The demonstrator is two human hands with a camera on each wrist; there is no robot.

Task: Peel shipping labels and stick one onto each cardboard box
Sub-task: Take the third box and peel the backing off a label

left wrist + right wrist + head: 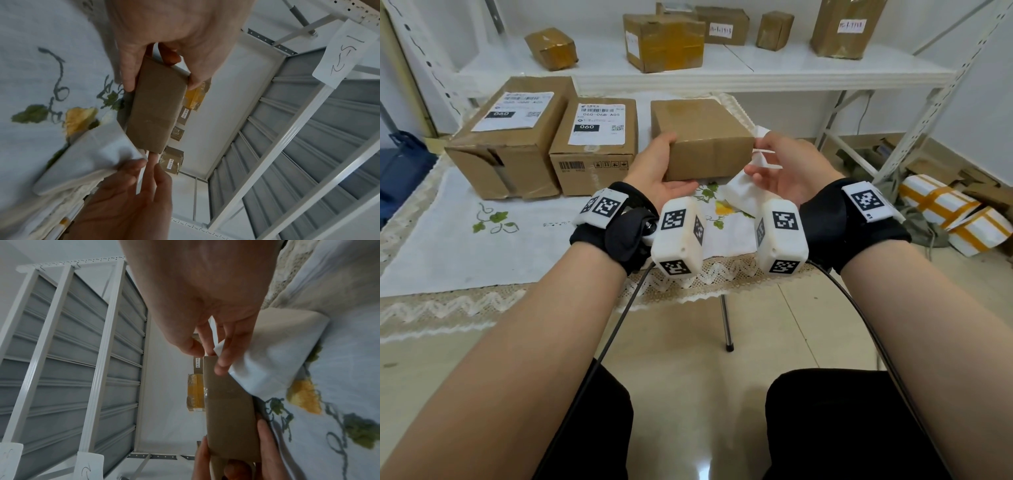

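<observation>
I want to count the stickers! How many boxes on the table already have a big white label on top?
2: the left box and the middle box. The box the left hand holds has none visible.

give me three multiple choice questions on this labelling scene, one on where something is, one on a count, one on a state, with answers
1. Where is the plain brown cardboard box with no label?
A. on the upper shelf
B. on the floor
C. at the table's right, gripped by the left hand

2. How many brown cardboard boxes on the white embroidered tablecloth already carry a large white printed shipping label?
A. two
B. none
C. four

3. What is the right hand doing?
A. resting flat on the table
B. pinching a white label sheet
C. hanging free, holding nothing

Answers: 1 C, the left hand's fingers wrap its near left corner. 2 A, the first labelled box and the second labelled box each show one. 3 B, the fingers close on the white sheet beside the box.
</observation>
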